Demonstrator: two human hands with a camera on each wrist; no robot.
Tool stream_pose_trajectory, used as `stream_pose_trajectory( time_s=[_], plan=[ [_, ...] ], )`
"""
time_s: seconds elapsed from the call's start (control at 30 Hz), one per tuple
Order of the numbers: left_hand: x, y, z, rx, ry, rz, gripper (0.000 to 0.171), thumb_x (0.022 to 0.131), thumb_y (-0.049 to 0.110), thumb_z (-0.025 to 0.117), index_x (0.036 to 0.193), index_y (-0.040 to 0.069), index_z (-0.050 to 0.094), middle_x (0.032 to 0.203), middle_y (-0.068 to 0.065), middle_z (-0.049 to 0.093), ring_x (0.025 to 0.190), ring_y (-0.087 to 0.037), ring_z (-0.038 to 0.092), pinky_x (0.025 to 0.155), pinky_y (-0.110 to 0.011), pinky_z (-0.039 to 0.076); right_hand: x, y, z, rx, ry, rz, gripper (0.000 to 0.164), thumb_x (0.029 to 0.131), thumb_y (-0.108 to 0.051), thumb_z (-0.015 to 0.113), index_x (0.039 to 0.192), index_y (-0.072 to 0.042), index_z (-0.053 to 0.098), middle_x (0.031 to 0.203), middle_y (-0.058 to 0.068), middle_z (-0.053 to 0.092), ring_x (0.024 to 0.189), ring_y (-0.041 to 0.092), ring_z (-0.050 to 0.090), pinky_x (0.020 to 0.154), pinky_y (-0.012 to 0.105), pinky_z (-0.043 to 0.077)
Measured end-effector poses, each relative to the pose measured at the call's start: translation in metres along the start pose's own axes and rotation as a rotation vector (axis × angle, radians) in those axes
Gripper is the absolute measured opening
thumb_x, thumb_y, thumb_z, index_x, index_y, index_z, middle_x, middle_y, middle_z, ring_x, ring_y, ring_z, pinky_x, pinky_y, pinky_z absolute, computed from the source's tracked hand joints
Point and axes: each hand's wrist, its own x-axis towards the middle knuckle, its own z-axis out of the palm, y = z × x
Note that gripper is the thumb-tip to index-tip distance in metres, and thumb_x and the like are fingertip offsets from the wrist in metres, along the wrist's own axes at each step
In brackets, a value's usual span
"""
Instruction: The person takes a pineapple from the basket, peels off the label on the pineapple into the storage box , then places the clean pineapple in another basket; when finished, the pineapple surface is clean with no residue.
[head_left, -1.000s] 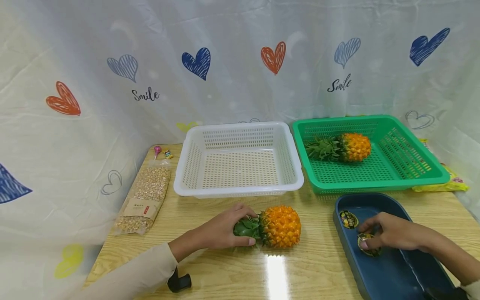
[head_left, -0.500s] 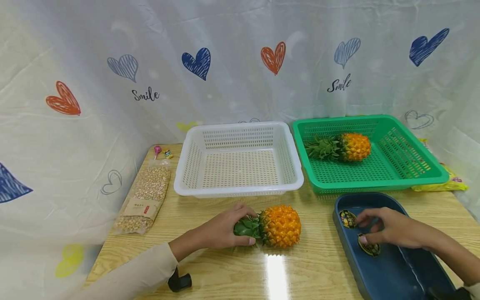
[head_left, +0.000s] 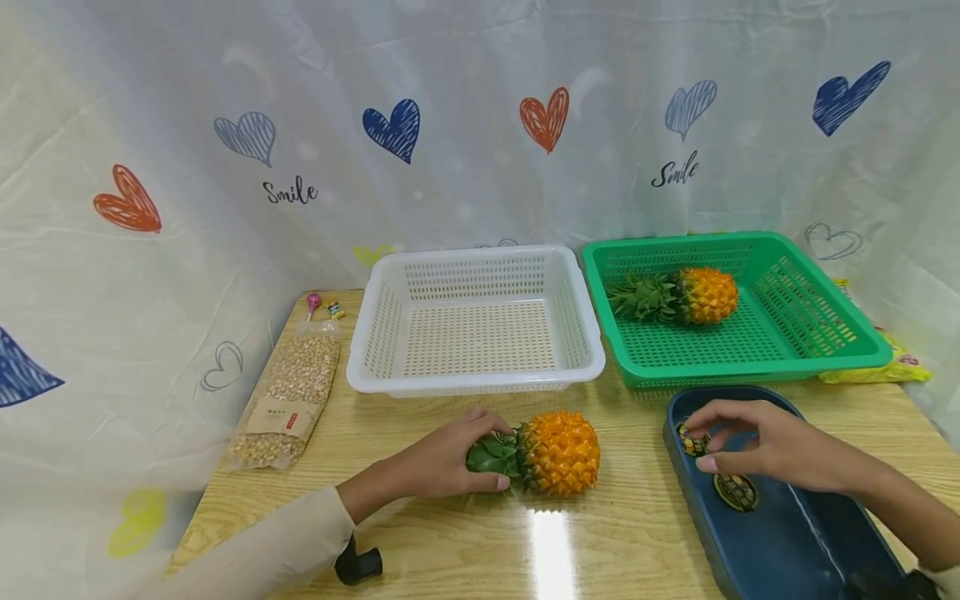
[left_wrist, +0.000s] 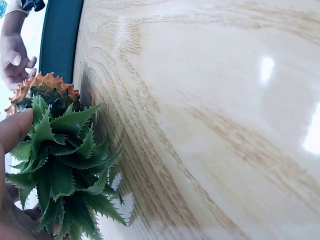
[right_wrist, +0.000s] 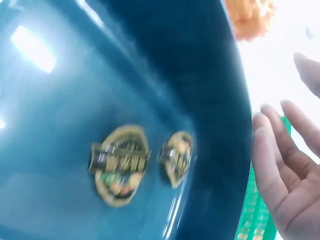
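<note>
On the table lies a small pineapple (head_left: 561,454), its orange body pointing right. My left hand (head_left: 453,462) holds it by the leafy crown, thumb on the near side; in the left wrist view the spiky green leaves (left_wrist: 65,165) fill the space by the fingers. My right hand (head_left: 780,446) hovers over the dark blue tray (head_left: 802,554), fingers loosely bent and holding nothing. Two oval black-and-gold labels lie in that tray: a nearer label (head_left: 735,492) and a farther label (head_left: 693,439), partly covered by the fingers. Both show whole in the right wrist view.
Behind stand a white basket (head_left: 480,385) and a green basket (head_left: 757,367), the latter bearing another pineapple (head_left: 708,295). At left lie a bag of kernels (head_left: 288,396), a lollipop (head_left: 313,301) and a small wrapped candy (head_left: 334,310). A yellow packet (head_left: 877,373) sits at right.
My right hand has let go of the nearer label and lifted up and left above the tray; the label stays there, slightly turned. The left hand and pineapple have not moved.
</note>
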Motion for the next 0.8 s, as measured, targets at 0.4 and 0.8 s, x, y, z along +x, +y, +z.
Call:
stream_pose_trajectory(
  time_s=[0.4, 0.8],
  plan=[
    [0.000, -0.002, -0.001, -0.009, -0.007, 0.004, 0.053, 0.091, 0.049, 0.071, 0.137, 0.030, 0.051, 0.133, 0.005, 0.048, 0.120, -0.014, 0.053, 0.092, -0.034, 0.051, 0.032, -0.035, 0.029, 0.090, 0.049, -0.059, 0.025, 0.098, -0.009, 0.065, 0.122, -0.012, 0.062, 0.111, 0.005, 0.065, 0.091, 0.015, 0.065, 0.067, 0.033, 0.056],
    [0.002, -0.002, -0.003, -0.019, -0.023, -0.007, 0.052, 0.092, 0.050, 0.070, 0.136, 0.031, 0.051, 0.131, 0.004, 0.048, 0.120, -0.016, 0.054, 0.090, -0.033, 0.052, 0.065, -0.052, 0.057, 0.138, 0.082, -0.053, 0.027, 0.097, -0.012, 0.068, 0.123, -0.011, 0.061, 0.124, 0.016, 0.057, 0.100, 0.014, 0.063, 0.072, 0.033, 0.056]
  ],
)
